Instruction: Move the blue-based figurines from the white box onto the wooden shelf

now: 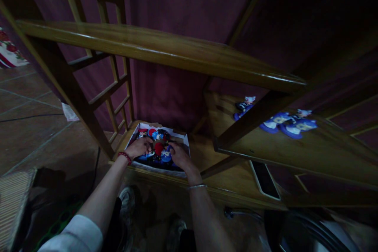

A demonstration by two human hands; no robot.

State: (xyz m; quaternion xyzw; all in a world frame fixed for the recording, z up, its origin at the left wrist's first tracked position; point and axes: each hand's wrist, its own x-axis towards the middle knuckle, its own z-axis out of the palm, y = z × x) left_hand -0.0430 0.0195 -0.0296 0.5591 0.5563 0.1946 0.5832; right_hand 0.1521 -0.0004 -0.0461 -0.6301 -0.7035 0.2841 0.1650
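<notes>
The scene is dim, its colours muted and cool. The light source is out of view; a pale sheen runs along the beam (159, 49). The upper right corner sinks nearly to black, and deep shadow surrounds the shoes (127, 201). The sleeve (75, 236) and box (186, 139) rim stand out palest. Detail on the figures (158, 149) is soft; toward the edges, shapes stretch, and the lower right blurs.

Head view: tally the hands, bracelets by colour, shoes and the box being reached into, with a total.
Hands (left hand, right hand): 2
Red bracelet: 1
Silver bracelet: 1
Shoes: 2
Box: 1
Total: 7
Figures in the box overlap too much to count.
</notes>
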